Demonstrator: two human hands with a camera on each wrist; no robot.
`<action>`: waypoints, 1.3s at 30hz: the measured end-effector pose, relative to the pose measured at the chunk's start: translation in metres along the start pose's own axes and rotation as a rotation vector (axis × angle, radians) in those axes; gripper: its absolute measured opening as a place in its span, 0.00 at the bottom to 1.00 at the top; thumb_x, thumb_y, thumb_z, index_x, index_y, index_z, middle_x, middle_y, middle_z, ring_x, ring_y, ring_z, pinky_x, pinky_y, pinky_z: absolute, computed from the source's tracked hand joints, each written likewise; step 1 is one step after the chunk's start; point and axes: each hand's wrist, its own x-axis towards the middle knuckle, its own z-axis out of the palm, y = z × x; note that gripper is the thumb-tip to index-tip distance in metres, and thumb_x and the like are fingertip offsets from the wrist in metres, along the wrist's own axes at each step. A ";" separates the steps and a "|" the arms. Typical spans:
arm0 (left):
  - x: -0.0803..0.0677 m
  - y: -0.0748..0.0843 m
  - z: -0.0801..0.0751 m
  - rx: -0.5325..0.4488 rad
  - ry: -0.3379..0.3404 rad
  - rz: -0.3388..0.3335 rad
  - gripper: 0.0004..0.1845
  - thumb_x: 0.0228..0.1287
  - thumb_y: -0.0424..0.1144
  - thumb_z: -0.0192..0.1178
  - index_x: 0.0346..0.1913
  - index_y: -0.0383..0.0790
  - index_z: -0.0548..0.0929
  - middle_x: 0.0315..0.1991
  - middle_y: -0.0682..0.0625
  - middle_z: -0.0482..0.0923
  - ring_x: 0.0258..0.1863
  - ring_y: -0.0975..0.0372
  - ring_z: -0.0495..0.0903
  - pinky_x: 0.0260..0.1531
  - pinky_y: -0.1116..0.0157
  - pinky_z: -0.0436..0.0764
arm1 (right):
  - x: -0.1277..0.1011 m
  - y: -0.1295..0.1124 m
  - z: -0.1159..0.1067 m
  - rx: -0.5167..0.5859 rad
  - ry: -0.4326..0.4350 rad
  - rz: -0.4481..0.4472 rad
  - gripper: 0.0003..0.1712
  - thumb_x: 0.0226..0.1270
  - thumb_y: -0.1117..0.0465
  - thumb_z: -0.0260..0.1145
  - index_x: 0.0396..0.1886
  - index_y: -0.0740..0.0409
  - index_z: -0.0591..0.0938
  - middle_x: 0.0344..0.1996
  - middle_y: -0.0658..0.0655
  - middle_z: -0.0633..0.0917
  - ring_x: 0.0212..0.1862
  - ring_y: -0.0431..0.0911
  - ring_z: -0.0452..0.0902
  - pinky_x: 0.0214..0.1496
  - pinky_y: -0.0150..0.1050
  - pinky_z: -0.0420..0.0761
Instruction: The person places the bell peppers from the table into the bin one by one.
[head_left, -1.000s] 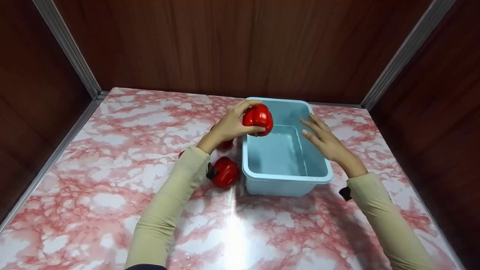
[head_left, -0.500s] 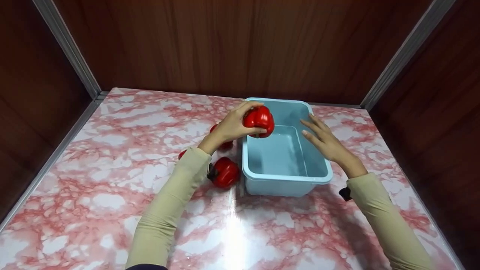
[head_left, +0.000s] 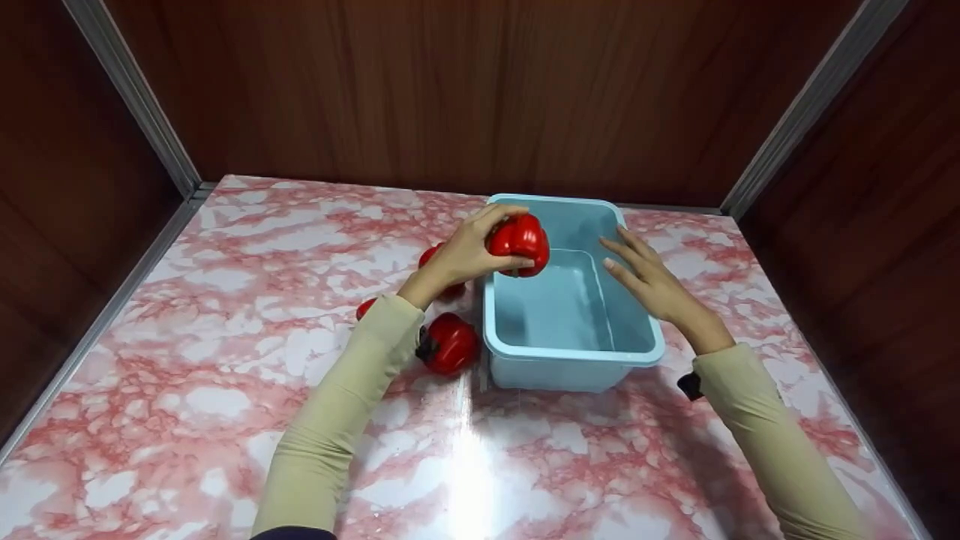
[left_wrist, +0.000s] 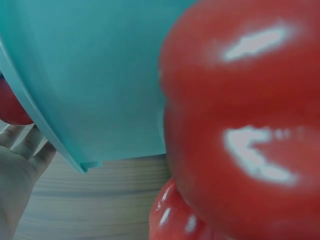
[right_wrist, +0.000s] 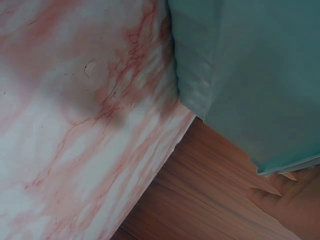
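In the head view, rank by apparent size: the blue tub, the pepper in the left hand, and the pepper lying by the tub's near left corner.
1. Blue tub, clearly largest.
2. Held pepper and lying pepper: look alike, so no ranking.

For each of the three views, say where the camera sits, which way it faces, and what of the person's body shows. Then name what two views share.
Head: looks forward and down at the marble table; left hand grips a red bell pepper over the blue tub, right hand open on its rim; both sleeves show.
Left wrist: sits close behind the held pepper, faces the tub wall; the person's fingers show.
Right wrist: faces the table edge and tub corner; a blurred bit of hand shows at lower right.
Shared: all views show the tub.
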 end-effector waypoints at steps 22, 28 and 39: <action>-0.001 -0.002 0.004 -0.007 -0.020 -0.014 0.36 0.47 0.55 0.70 0.61 0.54 0.70 0.57 0.55 0.71 0.54 0.64 0.69 0.48 0.65 0.78 | 0.000 0.000 0.000 0.013 0.011 -0.001 0.30 0.70 0.42 0.48 0.69 0.44 0.62 0.73 0.55 0.47 0.73 0.56 0.37 0.67 0.66 0.41; -0.001 -0.003 0.006 -0.004 -0.028 -0.016 0.36 0.46 0.55 0.70 0.61 0.53 0.71 0.57 0.55 0.70 0.54 0.64 0.69 0.49 0.65 0.77 | 0.000 0.000 0.000 0.019 0.007 0.002 0.30 0.71 0.42 0.48 0.69 0.45 0.63 0.73 0.55 0.47 0.73 0.56 0.36 0.66 0.66 0.41; -0.002 -0.006 0.007 -0.008 -0.060 -0.021 0.36 0.47 0.57 0.68 0.61 0.54 0.71 0.57 0.52 0.71 0.53 0.63 0.71 0.50 0.62 0.77 | -0.001 0.000 0.000 0.010 0.003 0.012 0.30 0.70 0.41 0.47 0.69 0.43 0.63 0.74 0.53 0.46 0.73 0.56 0.36 0.67 0.66 0.41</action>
